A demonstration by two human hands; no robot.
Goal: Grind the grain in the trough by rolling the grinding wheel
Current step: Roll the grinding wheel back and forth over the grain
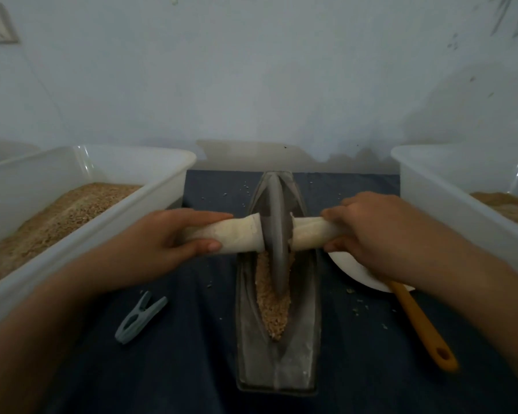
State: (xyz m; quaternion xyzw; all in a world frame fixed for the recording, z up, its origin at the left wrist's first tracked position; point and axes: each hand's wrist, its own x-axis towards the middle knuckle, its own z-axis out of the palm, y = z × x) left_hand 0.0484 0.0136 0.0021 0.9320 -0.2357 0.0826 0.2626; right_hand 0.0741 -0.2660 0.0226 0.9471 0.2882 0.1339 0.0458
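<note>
A long grey boat-shaped trough (277, 360) lies lengthwise on the dark cloth in the middle. Tan crushed grain (274, 306) fills its groove toward me. A dark metal grinding wheel (277, 237) stands upright in the groove near the middle of the trough, on an axle wrapped in pale cloth (240, 234). My left hand (168, 237) grips the left end of the axle, thumb on the near side. My right hand (368, 228) grips the right end, fingers curled over it.
A white tub (174, 165) of grain stands at the left, another white tub (431, 180) at the right. A white plate (359, 276) and an orange-handled tool (422, 327) lie under my right forearm. A grey clothes peg (139, 318) lies at the left front. The wall is close behind.
</note>
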